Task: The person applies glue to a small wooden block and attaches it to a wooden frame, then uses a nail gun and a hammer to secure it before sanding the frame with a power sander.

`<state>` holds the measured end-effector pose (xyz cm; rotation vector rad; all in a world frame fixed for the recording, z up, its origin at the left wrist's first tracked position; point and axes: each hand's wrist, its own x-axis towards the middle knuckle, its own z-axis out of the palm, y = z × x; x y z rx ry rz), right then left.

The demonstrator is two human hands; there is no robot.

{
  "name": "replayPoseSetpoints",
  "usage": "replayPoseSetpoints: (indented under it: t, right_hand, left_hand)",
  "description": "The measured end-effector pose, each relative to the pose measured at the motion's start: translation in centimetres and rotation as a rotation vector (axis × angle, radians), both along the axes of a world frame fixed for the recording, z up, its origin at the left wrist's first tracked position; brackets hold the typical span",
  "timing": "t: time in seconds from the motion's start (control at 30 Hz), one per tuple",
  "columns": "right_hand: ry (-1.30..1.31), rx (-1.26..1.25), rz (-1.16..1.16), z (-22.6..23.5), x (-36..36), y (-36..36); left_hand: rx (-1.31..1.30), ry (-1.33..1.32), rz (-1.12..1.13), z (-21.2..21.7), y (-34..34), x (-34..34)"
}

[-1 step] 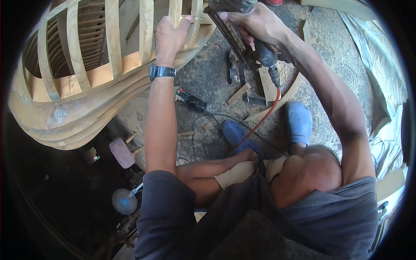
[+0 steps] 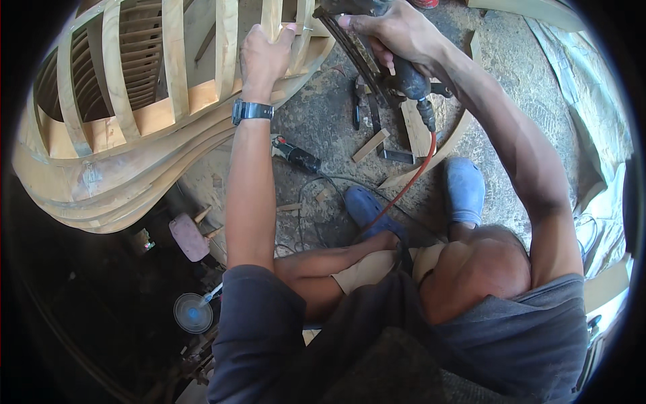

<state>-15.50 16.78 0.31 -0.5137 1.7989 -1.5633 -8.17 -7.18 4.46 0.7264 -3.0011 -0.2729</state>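
A curved wooden framework (image 2: 158, 120), with several pale ribs along a ledge, fills the upper left. My left hand (image 2: 262, 57), with a watch on its wrist, is closed around one of the wooden ribs (image 2: 272, 15). To its right, my right hand (image 2: 402, 32) grips an air nail gun (image 2: 412, 82) by its dark handle. The gun's long magazine slants up toward the framework, and its head is partly cut off by the top edge. Whether its nose touches the wood I cannot tell. From the handle's end hangs an orange-red air hose (image 2: 418, 174).
A red and black corded power tool (image 2: 296, 155) lies on the floor below the framework. Near the gun are a wood offcut (image 2: 371, 146) and a curved wooden strip (image 2: 431, 163). A pinkish mallet head (image 2: 189, 237) and round clear container (image 2: 193, 313) are at left; crumpled sheeting (image 2: 585, 101) at right.
My right hand and the nail gun have shifted slightly up and left, toward the framework. My left hand stays on the rib.
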Motion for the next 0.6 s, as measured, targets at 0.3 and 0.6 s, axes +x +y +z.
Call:
replayPoseSetpoints:
  t: [0.3, 0.6]
  right_hand:
    - [-0.191, -0.261, 0.151, 1.3, -4.1, -2.1]
    - [-0.215, -0.198, 0.249, 1.0, -5.2, -2.3]
  left_hand:
    - [-0.026, 0.06, -0.04, -0.8, -0.5, 0.1]
    - [-0.044, 0.037, -0.031, -0.7, -0.2, 0.1]
